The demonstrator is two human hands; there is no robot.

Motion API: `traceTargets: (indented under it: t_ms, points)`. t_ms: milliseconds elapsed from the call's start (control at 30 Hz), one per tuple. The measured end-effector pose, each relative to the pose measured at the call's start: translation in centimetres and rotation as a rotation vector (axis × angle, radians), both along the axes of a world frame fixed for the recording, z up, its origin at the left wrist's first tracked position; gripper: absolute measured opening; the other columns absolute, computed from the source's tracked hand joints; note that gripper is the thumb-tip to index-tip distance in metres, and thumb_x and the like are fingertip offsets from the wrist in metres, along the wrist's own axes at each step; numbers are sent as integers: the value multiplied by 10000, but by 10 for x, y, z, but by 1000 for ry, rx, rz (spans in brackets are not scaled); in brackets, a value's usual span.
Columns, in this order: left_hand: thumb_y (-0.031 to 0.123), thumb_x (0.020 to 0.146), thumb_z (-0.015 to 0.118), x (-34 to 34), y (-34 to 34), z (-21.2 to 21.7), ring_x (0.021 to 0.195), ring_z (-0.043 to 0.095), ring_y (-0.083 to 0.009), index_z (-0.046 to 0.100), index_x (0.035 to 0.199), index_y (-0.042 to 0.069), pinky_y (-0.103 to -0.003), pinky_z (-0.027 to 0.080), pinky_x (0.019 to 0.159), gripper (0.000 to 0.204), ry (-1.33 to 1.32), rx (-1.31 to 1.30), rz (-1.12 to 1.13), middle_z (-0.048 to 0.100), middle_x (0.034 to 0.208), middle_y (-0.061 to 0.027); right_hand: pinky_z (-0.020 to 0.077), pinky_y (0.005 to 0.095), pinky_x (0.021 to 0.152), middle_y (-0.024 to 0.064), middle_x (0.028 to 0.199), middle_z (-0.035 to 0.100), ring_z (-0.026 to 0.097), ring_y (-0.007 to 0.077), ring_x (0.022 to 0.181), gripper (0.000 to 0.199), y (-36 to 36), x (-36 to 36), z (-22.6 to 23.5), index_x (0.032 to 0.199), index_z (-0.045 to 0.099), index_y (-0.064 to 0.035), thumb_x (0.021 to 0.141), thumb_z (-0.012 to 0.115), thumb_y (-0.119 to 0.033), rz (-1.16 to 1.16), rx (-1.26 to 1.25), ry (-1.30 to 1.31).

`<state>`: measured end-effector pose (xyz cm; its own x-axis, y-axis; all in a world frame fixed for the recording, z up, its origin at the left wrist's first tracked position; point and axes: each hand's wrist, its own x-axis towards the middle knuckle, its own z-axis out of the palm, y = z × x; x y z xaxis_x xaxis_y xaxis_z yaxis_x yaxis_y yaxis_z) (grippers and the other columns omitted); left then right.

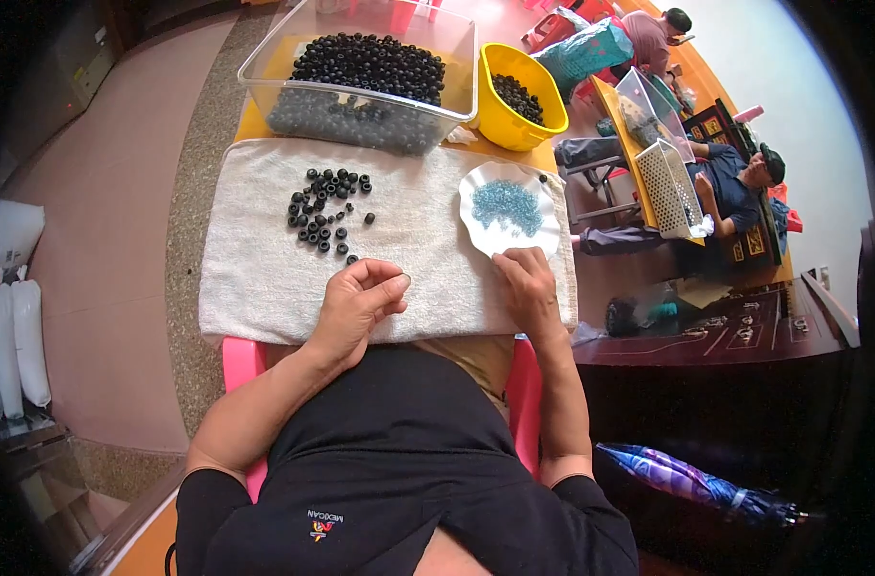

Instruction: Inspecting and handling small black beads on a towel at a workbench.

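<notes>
My left hand (359, 305) is closed in a pinch over the near part of a white towel (418, 202). Whatever lies between its thumb and forefinger is too small to make out. Loose black beads (327, 206) are scattered on the towel beyond it, one of them close by its knuckles. On the right, my right hand (530, 286) is at the near rim of a white wavy-edged plate (476, 230), its fingers curled together and their tips partly hidden. Small light-blue beads (507, 206) are spread across that plate. A single dark bead (543, 179) sits at its far right rim.
A clear plastic bin (360, 120) of black beads stands behind the towel, beside a yellow tub (521, 134) holding more. Two other people sit at tables on the right, near a white perforated basket (670, 192). A folded umbrella (687, 480) lies at lower right.
</notes>
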<state>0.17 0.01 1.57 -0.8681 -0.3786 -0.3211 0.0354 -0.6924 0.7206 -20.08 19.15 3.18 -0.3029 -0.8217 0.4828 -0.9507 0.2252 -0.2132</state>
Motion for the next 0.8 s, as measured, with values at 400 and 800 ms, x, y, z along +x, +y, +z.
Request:
traceTargets:
  t_ms: [400,800]
  points:
    - [83,874,702,0,0,2,783,600,-86,613,985,28,-235,525,731,152,3,-3,17,631,880,-26,485,306,653,99,843,647,622,220,744,91,-18,28,5,897,662,-6,818,706,-2,4,-215,-277]
    - [67,885,686,0,0,-5,804,630,-108,617,1014,23,-252,546,736,153,119,-73,-74,652,928,-46,475,218,733,90,964,644,612,130,856,137,-46,63,3,1023,652,48,891,619,68,278,-124,-1194]
